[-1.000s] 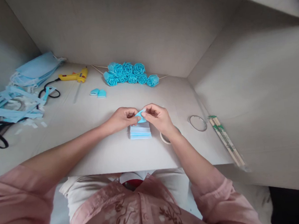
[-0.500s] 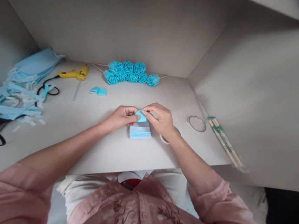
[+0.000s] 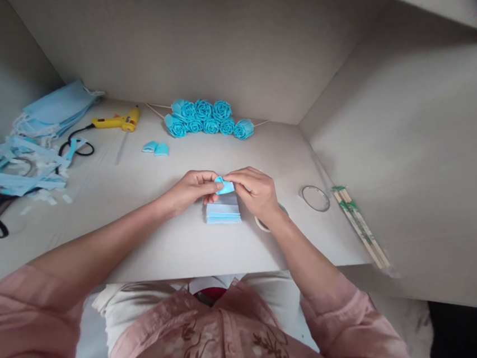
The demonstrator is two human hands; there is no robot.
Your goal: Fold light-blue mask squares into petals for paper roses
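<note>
Pinched between the fingers of my left hand [image 3: 199,189] is a small folded blue piece of mask fabric [image 3: 224,186]. My right hand [image 3: 256,190] grips the same piece along its upper right edge, fingers closed. Just below the hands lies a stack of cut light-blue mask pieces [image 3: 223,212] on the table. Under my right wrist a roll of tape [image 3: 263,225] shows only in part. Two folded blue petals [image 3: 156,148] rest farther off to the left.
Several blue fabric roses [image 3: 211,117] on sticks lie along the back wall. A yellow glue gun [image 3: 117,121], whole masks [image 3: 57,109] and cut strips [image 3: 18,172] are at left. At right are a clear tape roll [image 3: 315,198] and packaged wooden sticks [image 3: 362,228].
The top corner of the blue piece has been folded over, so its pointed outline is now rounder. My right fingers have shifted slightly left along its top.
</note>
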